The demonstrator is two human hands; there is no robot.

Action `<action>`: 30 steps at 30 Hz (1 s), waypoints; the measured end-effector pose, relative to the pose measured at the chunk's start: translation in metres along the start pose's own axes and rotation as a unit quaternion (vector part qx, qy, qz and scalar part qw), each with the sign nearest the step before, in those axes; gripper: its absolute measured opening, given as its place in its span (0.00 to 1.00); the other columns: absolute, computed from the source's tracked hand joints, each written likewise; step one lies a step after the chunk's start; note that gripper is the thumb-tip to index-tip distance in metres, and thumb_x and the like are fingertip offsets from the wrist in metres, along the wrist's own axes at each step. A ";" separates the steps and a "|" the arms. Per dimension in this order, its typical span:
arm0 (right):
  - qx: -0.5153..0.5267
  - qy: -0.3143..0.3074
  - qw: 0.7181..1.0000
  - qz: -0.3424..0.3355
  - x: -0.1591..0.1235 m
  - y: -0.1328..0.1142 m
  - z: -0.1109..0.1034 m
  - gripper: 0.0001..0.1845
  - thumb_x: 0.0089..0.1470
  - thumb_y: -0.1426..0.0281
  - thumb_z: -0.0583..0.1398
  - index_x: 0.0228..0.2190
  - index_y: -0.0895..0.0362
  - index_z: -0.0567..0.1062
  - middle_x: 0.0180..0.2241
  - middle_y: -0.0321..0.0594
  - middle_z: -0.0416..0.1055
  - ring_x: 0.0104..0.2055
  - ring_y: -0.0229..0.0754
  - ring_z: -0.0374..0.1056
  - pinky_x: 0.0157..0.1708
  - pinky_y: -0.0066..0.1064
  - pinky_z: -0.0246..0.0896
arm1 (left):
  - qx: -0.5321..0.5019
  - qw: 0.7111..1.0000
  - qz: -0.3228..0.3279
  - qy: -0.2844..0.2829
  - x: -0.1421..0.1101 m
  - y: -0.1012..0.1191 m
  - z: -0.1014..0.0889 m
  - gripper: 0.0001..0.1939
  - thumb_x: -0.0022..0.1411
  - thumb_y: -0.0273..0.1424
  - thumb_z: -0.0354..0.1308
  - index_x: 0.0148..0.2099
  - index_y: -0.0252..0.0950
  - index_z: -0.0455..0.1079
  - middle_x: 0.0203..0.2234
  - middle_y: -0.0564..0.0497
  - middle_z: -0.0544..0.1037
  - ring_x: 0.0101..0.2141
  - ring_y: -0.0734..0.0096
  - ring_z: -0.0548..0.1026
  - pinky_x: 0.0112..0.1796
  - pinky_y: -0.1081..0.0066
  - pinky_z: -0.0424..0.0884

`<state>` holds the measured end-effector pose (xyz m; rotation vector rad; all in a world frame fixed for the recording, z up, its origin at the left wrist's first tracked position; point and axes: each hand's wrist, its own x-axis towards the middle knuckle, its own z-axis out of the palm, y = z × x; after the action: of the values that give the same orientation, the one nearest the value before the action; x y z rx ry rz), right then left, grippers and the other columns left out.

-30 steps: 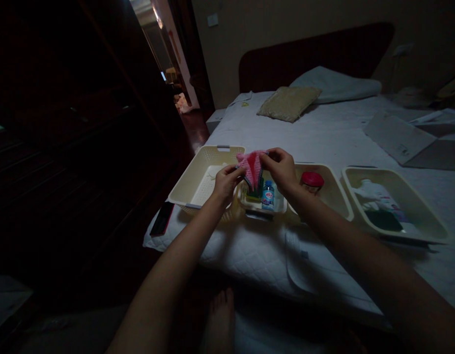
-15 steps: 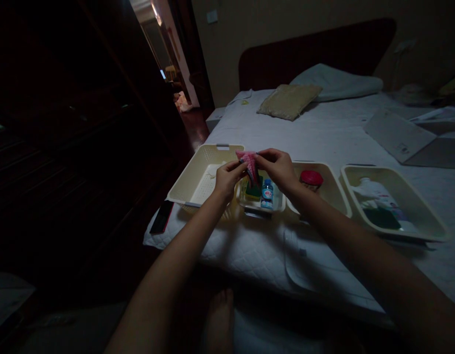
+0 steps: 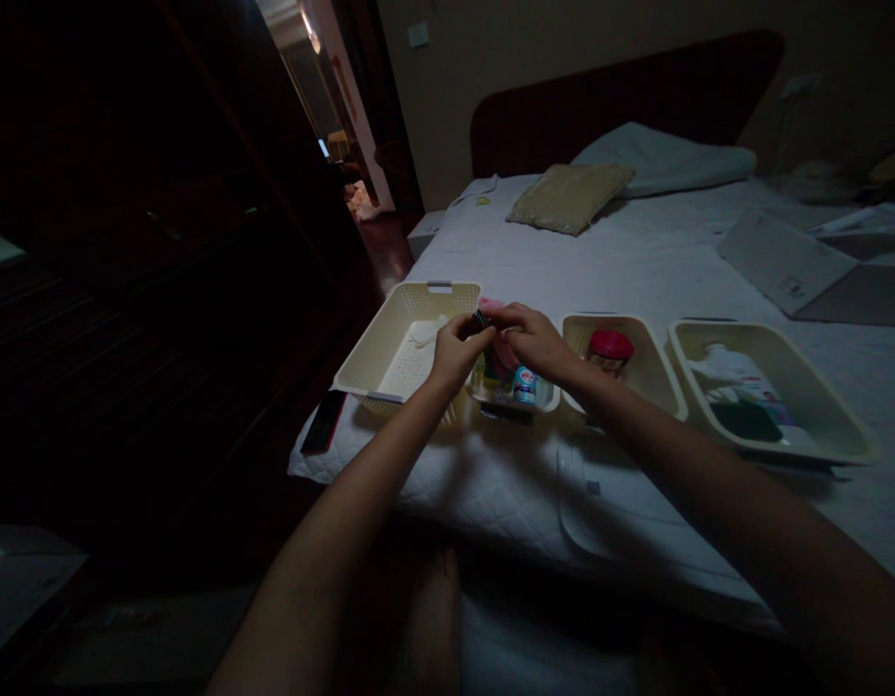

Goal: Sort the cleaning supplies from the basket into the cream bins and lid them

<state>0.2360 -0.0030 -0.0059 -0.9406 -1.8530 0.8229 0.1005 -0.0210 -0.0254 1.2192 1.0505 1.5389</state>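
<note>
A pink cloth (image 3: 490,304) with a dark edge is pinched between my left hand (image 3: 454,352) and my right hand (image 3: 540,343). Both hands are closed on it, fingertips nearly touching, and they cover much of it. Just below them is a small cream bin (image 3: 483,398). In this bin lies a small bottle (image 3: 525,385) with a blue-and-white label, its top hidden by my right hand. A green and yellow sponge (image 3: 489,377) beside the bottle is partly covered by the hanging cloth.
A perforated cream basket (image 3: 360,362) holding a white item (image 3: 427,332) stands left. Rightward are a bin (image 3: 654,372) with a red-lidded jar (image 3: 610,352) and another (image 3: 831,411) with a white bottle (image 3: 752,382). A clear lid (image 3: 621,503) and phone (image 3: 323,422) lie near the bed's edge.
My hands have drawn closer together, bunching the cloth, which was spread wider between them. My right hand has shifted slightly left and down, now covering the small bottle's cap.
</note>
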 end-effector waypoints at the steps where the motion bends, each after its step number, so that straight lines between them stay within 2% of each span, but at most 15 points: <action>1: 0.004 -0.015 1.000 -0.002 0.000 -0.001 0.001 0.22 0.40 0.81 0.54 0.33 0.52 0.81 0.37 0.36 0.76 0.44 0.44 0.70 0.52 0.41 0.61 | 0.014 1.000 0.006 0.010 0.000 0.000 0.000 0.09 0.42 0.24 0.64 0.31 0.33 0.72 0.27 0.54 0.76 0.33 0.72 0.73 0.40 0.72 0.68; 3: 0.016 -0.025 1.000 0.000 0.001 -0.002 0.001 0.22 0.39 0.82 0.52 0.31 0.53 0.80 0.36 0.36 0.77 0.43 0.44 0.71 0.51 0.41 0.62 | 0.035 0.999 0.007 0.022 -0.001 0.001 -0.002 0.08 0.43 0.22 0.61 0.30 0.34 0.71 0.26 0.55 0.75 0.32 0.73 0.72 0.39 0.72 0.67; 7: 0.050 0.013 0.998 0.033 0.006 0.003 -0.004 0.20 0.41 0.82 0.52 0.32 0.56 0.78 0.33 0.39 0.76 0.38 0.42 0.71 0.46 0.40 0.65 | 0.070 0.997 -0.007 0.009 -0.004 0.010 -0.005 0.06 0.46 0.23 0.57 0.30 0.34 0.70 0.26 0.55 0.74 0.32 0.72 0.71 0.38 0.73 0.66; 12: 0.049 0.052 0.995 0.068 0.007 0.012 -0.018 0.14 0.46 0.75 0.59 0.37 0.58 0.75 0.35 0.43 0.74 0.37 0.42 0.71 0.43 0.41 0.67 | 0.110 0.992 -0.021 0.052 -0.003 0.014 -0.012 0.05 0.47 0.22 0.52 0.26 0.35 0.67 0.23 0.56 0.69 0.30 0.73 0.66 0.34 0.74 0.62; 16: 0.097 0.020 0.989 0.113 0.001 0.018 -0.023 0.19 0.47 0.65 0.65 0.42 0.56 0.72 0.39 0.46 0.74 0.41 0.45 0.72 0.43 0.41 0.68 | 0.078 0.994 -0.047 0.065 0.002 0.011 -0.019 0.05 0.47 0.22 0.50 0.25 0.36 0.64 0.21 0.57 0.65 0.27 0.75 0.62 0.30 0.75 0.59; 20: 0.124 -0.035 0.978 0.163 -0.005 0.024 -0.019 0.26 0.42 0.65 0.69 0.44 0.54 0.71 0.40 0.46 0.74 0.42 0.46 0.72 0.44 0.42 0.69 | 0.034 0.996 -0.056 0.058 0.006 0.008 -0.024 0.05 0.44 0.21 0.48 0.23 0.36 0.58 0.20 0.57 0.60 0.24 0.76 0.58 0.26 0.74 0.55; 23: 0.149 -0.086 0.973 0.154 -0.007 0.026 -0.015 0.25 0.39 0.67 0.70 0.42 0.55 0.71 0.41 0.45 0.74 0.42 0.45 0.71 0.45 0.42 0.68 | 0.019 0.997 -0.057 0.055 0.007 0.007 -0.029 0.06 0.42 0.21 0.47 0.22 0.37 0.54 0.20 0.56 0.58 0.24 0.76 0.57 0.27 0.74 0.55; 28: 0.179 -0.073 0.974 0.122 -0.001 0.021 -0.017 0.27 0.41 0.69 0.68 0.45 0.53 0.70 0.39 0.41 0.75 0.42 0.43 0.71 0.44 0.39 0.68 | 0.016 0.997 -0.050 0.063 0.008 0.007 -0.038 0.06 0.42 0.20 0.46 0.21 0.36 0.54 0.21 0.56 0.59 0.24 0.76 0.56 0.28 0.74 0.55; 30: 0.176 -0.093 0.976 0.088 0.001 0.019 -0.019 0.24 0.43 0.70 0.66 0.45 0.52 0.70 0.40 0.40 0.75 0.43 0.43 0.71 0.44 0.39 0.68 | 0.014 0.997 -0.039 0.067 0.009 0.006 -0.041 0.07 0.42 0.19 0.46 0.21 0.36 0.55 0.21 0.56 0.59 0.24 0.76 0.56 0.28 0.74 0.54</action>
<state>0.2579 0.0105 -0.0129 -0.8307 -1.7150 1.3378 0.0580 -0.0178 -0.0238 1.0919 1.1971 1.5677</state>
